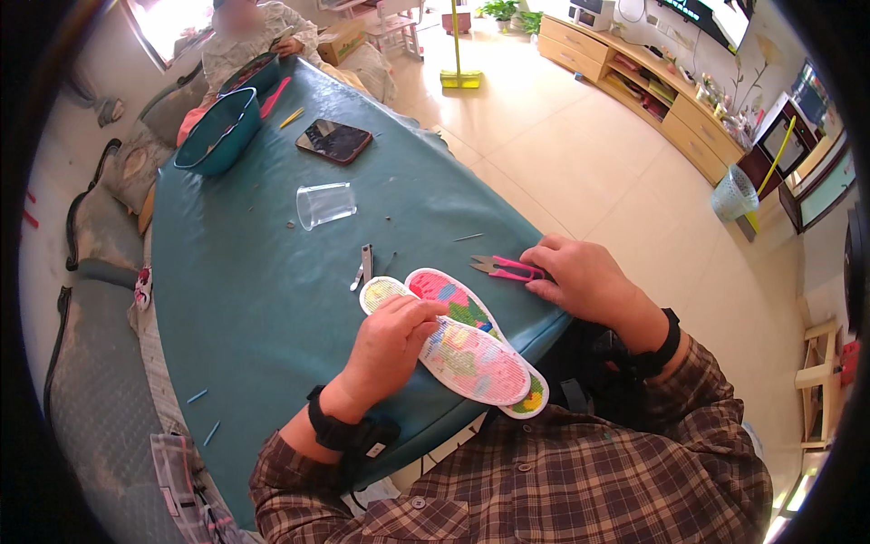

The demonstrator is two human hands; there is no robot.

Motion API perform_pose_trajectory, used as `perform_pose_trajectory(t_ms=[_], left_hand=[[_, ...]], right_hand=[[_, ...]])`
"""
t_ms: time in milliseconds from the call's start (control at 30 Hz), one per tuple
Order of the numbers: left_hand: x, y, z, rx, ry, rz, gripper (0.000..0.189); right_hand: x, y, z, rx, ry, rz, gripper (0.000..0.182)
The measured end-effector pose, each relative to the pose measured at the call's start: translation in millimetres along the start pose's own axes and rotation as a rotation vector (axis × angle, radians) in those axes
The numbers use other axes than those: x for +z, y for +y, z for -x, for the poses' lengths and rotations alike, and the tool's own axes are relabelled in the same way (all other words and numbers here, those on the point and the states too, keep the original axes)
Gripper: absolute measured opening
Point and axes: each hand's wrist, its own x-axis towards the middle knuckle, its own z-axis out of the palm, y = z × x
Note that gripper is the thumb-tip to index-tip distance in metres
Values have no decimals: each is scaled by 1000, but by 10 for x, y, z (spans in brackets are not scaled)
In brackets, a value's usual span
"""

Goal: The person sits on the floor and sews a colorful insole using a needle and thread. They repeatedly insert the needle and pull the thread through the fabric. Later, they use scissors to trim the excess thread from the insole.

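Two embroidered shoe insoles lie crossed at the table's near edge, the pale pink insole (476, 364) over the brighter insole (469, 299). My left hand (397, 340) rests on the upper one, thumb and fingers bent together near its middle; whether it grips the insole is unclear. At the table's right edge, my right hand (578, 275) has its fingers on the handles of pink thread snips (513, 267), whose blades point left. A nail clipper (367, 264) lies just beyond the insoles' tips. Further right is a needle-like metal piece (468, 237).
On the green-covered table (272, 319) are a clear plastic cup (327, 205) on its side, a smartphone (334, 141) and a teal basket (221, 136). Another person (255, 41) sits at the far end. A worn sofa (95, 381) stands along the left.
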Motion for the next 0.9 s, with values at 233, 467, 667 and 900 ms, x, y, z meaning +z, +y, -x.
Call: perform_pose_trajectory(t_ms=[233,467,667,900], left_hand=[[-160,44,-65,43,-125,-230,34],[-16,-12,-17,85,-166,-272,22],[74,-53,-11,78,-89,-182,7],[51,-80,-42,83,-65,-127,8]], right_hand=[[198,-50,-131,-48,84,169,24],[193,-77,-222,86,34,72,21],[159,45,-180,41,154,-296,32],[135,-81,-19,228,-213,-994,33]])
